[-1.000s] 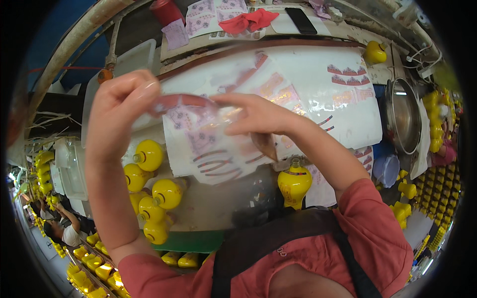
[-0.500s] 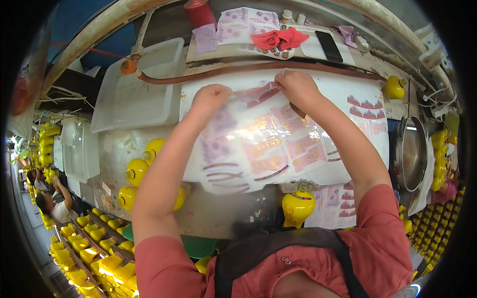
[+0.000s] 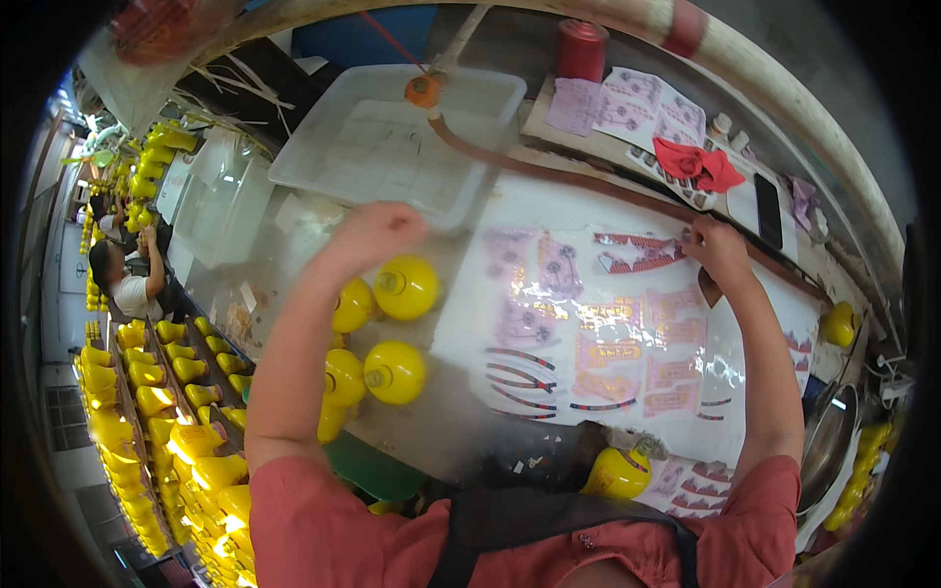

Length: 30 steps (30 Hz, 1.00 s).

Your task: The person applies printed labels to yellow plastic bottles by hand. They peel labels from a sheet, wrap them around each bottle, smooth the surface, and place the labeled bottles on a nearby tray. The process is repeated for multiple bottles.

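My left hand (image 3: 380, 231) is above the yellow bottles, left of the white work sheet. Its fingers are curled and slightly blurred; whatever they hold is hidden. At the far right of the sheet, my right hand (image 3: 718, 251) is closed, fingertips at the end of a red-and-dark patterned decal strip (image 3: 637, 254). From under that palm sticks a brown flat pointed piece (image 3: 709, 288). Pink and gold decals (image 3: 608, 363) lie flat under a wet shine on the white sheet (image 3: 456, 333). Thin curved dark strips (image 3: 520, 370) lie at its near left.
Yellow bottles (image 3: 396, 372) stand left of the sheet; another yellow bottle (image 3: 619, 474) is at the near edge. Behind are a translucent tray (image 3: 392, 88), a brown hose (image 3: 588, 183), red cloth (image 3: 698, 165) and phone (image 3: 768, 211). A person (image 3: 132, 289) works at far left.
My left hand has left the sheet and swung left over the bottles. My right hand stays by the decal strip, which now lies flatter. The view has turned left.
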Tool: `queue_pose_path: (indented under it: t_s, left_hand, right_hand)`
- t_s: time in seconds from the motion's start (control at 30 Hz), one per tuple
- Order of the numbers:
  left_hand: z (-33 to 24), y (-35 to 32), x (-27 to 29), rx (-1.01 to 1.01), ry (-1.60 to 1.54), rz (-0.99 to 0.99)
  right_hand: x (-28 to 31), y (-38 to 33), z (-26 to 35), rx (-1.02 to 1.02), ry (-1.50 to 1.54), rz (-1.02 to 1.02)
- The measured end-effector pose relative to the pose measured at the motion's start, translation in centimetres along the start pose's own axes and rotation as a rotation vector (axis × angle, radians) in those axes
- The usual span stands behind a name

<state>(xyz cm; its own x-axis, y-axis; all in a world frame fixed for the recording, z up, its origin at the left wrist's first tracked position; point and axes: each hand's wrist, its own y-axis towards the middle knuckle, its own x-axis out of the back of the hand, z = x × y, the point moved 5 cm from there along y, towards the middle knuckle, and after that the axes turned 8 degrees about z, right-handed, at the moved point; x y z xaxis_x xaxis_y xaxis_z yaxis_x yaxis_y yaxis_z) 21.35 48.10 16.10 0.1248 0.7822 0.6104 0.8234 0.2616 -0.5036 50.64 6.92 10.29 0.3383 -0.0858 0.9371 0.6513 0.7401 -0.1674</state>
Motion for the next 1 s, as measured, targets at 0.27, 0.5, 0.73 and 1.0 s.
queue_pose_path:
  t_s: [0.27,0.5,0.73,1.0]
  left_hand:
    - [12.3,10.5,7.9,0.052,-0.453,-0.322]
    - [11.4,21.6,3.4,0.107,0.381,0.001]
    - [10.6,24.4,1.8,0.321,0.503,0.317]
    - [10.4,25.0,1.8,0.455,0.678,0.374]
  right_hand:
    - [-0.7,-1.3,-2.8,-0.093,0.333,-0.02]
    - [2.1,-10.7,0.8,-0.27,0.329,-0.382]
    - [1.7,-18.8,3.8,-0.422,0.307,-0.336]
    - [0.1,-20.5,3.5,-0.5,0.434,-0.326]
